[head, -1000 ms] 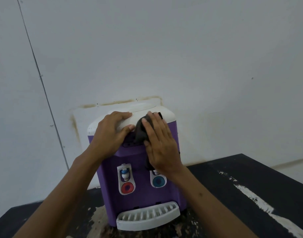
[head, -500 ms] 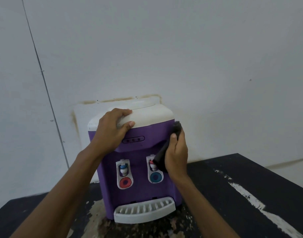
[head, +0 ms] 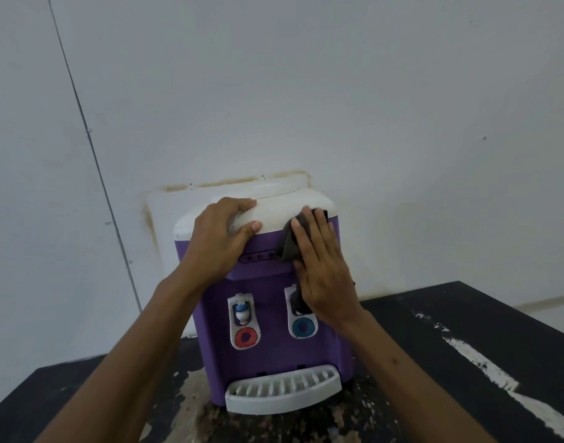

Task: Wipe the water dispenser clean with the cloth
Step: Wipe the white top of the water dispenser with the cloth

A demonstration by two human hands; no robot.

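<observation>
Left hand (head: 216, 241): fingers curled over the white top edge of the water dispenser (head: 267, 346), thumb on its front, gripping. Right hand (head: 322, 270): fingers straight and together, pressing the dark cloth (head: 288, 241) under them against the purple front. Dispenser stands on the black surface (head: 466, 346).

Left hand (head: 221, 238) grips, fingers curled; right hand (head: 322, 270) presses flat.
</observation>
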